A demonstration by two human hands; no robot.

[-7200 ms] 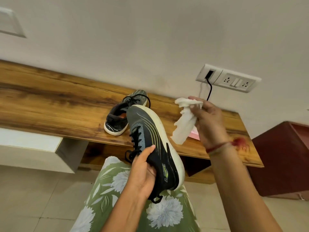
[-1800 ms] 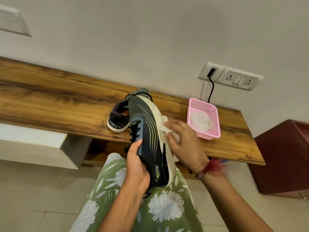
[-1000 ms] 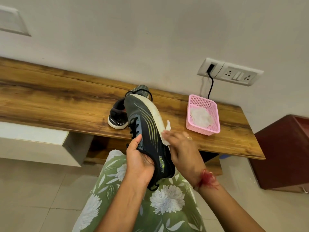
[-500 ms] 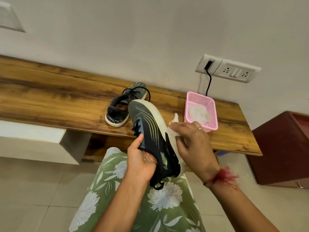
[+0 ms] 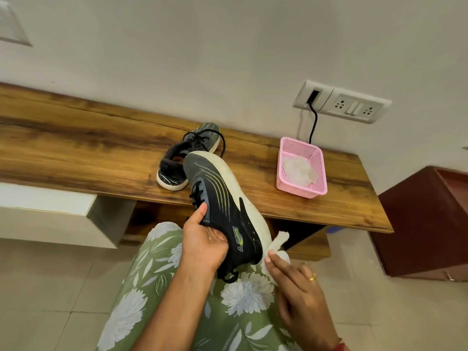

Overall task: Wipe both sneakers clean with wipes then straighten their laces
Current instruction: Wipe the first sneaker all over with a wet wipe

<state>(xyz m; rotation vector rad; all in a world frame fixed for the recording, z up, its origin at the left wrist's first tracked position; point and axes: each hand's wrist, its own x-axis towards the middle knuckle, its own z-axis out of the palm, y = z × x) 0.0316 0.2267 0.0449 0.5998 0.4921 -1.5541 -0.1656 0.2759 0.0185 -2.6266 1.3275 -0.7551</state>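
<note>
1. Head view: a dark mesh sneaker [image 5: 222, 211] with a thick white foam sole is tilted toe-up over the lap. The left hand [image 5: 205, 244] curls its fingers into the collar, thumb beside the laces.
2. A crumpled white wipe [image 5: 277, 245] touches the sole's heel, pinched by the right hand [image 5: 296, 282].
3. The second sneaker [image 5: 187, 155] lies on the wood-grain shelf [image 5: 76, 153].

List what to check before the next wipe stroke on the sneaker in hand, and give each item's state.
1. Grip on held sneaker: ok, the left hand grips it at the collar.
2. Hold on wipe: ok, the right hand holds it at the heel end of the white sole.
3. Sole clean: cannot tell.
4. Supply of a spare wipe: ok, one lies in the pink basket.
5. Resting place of second sneaker: ok, it sits on the wooden shelf.
6. Its laces straightened: not ok, a loop sprawls onto the shelf.
</note>
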